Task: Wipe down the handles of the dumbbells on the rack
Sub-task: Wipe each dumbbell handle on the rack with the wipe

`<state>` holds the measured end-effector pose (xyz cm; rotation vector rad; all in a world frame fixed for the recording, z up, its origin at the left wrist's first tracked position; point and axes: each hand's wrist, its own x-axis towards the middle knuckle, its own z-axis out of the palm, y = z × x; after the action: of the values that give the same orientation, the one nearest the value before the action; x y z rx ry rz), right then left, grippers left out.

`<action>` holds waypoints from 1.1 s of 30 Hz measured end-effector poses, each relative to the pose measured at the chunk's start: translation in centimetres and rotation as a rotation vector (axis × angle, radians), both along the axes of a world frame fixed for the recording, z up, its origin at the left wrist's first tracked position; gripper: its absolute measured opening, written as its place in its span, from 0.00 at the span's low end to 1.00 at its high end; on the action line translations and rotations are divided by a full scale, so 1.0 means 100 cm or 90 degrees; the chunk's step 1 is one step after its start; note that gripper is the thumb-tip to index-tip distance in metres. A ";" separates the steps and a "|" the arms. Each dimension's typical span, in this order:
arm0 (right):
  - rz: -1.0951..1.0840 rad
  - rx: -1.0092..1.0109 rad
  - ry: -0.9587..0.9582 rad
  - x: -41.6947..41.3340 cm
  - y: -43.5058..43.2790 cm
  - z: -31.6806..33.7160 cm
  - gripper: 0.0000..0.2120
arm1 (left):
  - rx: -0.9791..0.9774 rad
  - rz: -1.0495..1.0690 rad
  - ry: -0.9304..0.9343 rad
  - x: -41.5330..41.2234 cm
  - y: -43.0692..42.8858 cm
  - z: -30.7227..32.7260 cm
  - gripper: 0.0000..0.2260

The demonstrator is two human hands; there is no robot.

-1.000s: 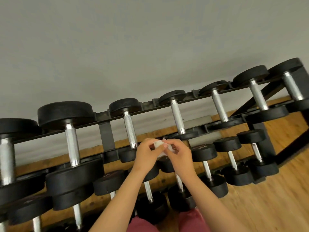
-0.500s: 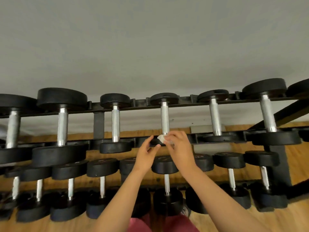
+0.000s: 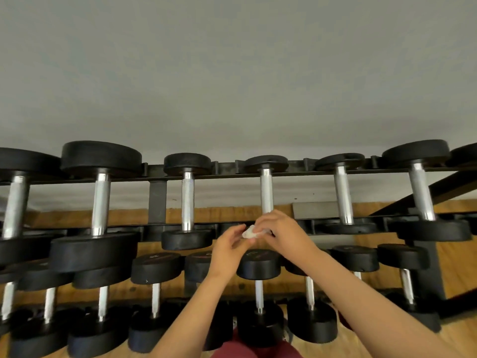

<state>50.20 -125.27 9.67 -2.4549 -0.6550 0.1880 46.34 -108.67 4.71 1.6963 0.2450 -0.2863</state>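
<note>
Grey wall [image 3: 232,73] is seen behind the rack [image 3: 304,172] of heavy dumbbells [image 3: 187,162]. A soft wipe [image 3: 249,232] is pinched in the right grip [image 3: 281,235] by a stiff steel handle [image 3: 266,192]. Whether the left grip [image 3: 228,245] holds it cannot be told. Mid-shaft wrapping is advised.

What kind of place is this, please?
Most likely a gym or weight room: a tiered black dumbbell rack stands by a grey wall, loaded with black dumbbells with chrome handles, over a wooden floor.

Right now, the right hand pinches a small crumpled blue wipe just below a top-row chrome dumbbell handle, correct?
No: the head view shows the small crumpled wipe is white, not blue. The right hand does pinch it just below the top-row chrome dumbbell handle.
</note>
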 end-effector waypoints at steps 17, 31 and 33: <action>-0.242 0.103 -0.009 -0.032 -0.031 -0.017 0.10 | 0.052 -0.028 0.023 0.019 0.007 0.004 0.12; -0.397 0.256 -0.043 0.094 -0.032 0.035 0.08 | 0.319 0.140 -0.031 0.059 -0.086 0.024 0.07; -0.400 0.261 -0.072 0.108 -0.027 0.030 0.07 | 0.319 0.173 -0.023 0.059 -0.086 0.024 0.06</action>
<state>60.98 -127.97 12.66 -2.1532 0.0587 -0.3046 52.26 -117.27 7.10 2.1284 0.5504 0.0141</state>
